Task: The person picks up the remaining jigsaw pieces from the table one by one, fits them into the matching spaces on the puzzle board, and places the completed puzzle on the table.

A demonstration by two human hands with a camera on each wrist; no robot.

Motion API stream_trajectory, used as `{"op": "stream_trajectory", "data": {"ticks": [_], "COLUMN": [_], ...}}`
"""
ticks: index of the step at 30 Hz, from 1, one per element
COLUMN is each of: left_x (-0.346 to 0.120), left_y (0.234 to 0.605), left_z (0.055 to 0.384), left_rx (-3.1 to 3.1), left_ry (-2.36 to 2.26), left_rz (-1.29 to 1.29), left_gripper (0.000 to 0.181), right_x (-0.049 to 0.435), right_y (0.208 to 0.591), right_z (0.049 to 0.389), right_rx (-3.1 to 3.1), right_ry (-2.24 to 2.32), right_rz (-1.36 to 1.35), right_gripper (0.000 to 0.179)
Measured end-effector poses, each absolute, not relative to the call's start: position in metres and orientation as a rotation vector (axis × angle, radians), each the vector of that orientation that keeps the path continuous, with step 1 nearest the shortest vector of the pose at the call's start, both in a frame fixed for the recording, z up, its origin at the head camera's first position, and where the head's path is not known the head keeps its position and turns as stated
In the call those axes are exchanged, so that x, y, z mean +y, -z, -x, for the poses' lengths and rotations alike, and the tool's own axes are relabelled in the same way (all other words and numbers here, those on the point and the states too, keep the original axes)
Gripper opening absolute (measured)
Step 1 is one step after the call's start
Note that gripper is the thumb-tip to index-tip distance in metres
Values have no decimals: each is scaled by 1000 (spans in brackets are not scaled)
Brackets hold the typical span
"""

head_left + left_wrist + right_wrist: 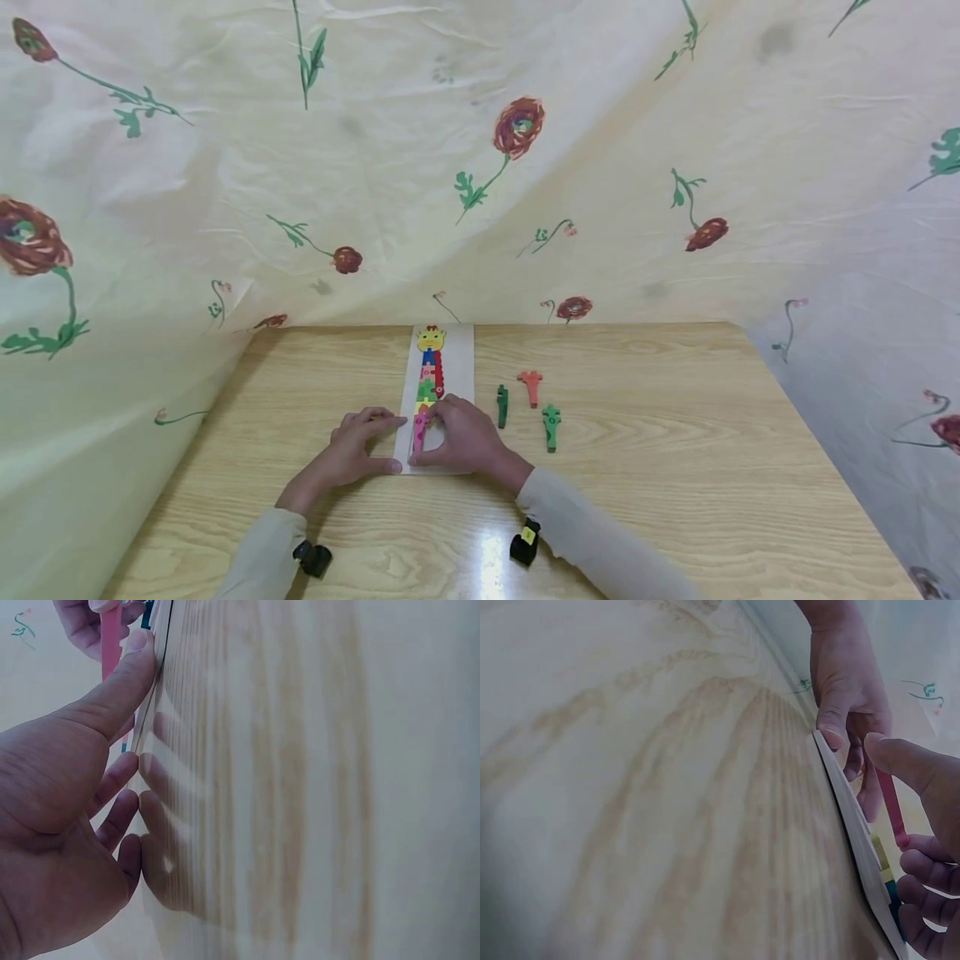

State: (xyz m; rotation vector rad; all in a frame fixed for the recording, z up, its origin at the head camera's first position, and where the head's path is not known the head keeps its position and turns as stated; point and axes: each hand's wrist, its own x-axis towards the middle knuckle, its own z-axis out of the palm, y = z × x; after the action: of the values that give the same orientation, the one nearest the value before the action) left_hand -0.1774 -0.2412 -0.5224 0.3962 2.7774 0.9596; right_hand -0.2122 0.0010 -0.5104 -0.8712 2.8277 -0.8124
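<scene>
Touching the board's edge, left fingers seem extended; right fingers pinch pink piece.

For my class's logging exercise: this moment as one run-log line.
right hand: grips pink giraffe-puzzle piece | left hand: touches puzzle board | on table: dark green piece, light green piece, coral piece

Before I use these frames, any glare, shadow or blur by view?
Head: bright glare on the table near the bottom edge. Left wrist: dim, dark shadow on the table beside the left hand, wood grain soft toward the right. Right wrist: also dim, lower left hazy, though the pink piece in the right hand reads clearly.
</scene>
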Motion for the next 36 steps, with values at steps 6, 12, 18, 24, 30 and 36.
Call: {"op": "stream_trajectory", "data": {"ticks": [6, 12, 18, 24, 30, 36], "left_x": [-242, -242, -241, -241, -240, -240], "left_y": [522, 521, 521, 521, 519, 520], "left_z": [177, 177, 178, 178, 177, 178], "left_rx": [2772, 2770, 2776, 2764, 2760, 2758], "left_ry": [-957, -956, -965, -981, -986, -984], "left_rz": [-404, -392, -386, -395, -390, -383], "left_gripper": [68, 68, 67, 67, 67, 66], "right_x": [-1, -2, -2, -4, -6, -8], "right_y": [515, 517, 517, 516, 515, 514], "right_z": [212, 213, 214, 214, 214, 213], "right_rx": [2832, 2840, 2858, 2856, 2848, 2849], "right_ry": [820, 806, 755, 706, 679, 696], "right_rz": [879, 873, 879, 882, 857, 833], "right_gripper": [72, 73, 75, 77, 77, 76]}}
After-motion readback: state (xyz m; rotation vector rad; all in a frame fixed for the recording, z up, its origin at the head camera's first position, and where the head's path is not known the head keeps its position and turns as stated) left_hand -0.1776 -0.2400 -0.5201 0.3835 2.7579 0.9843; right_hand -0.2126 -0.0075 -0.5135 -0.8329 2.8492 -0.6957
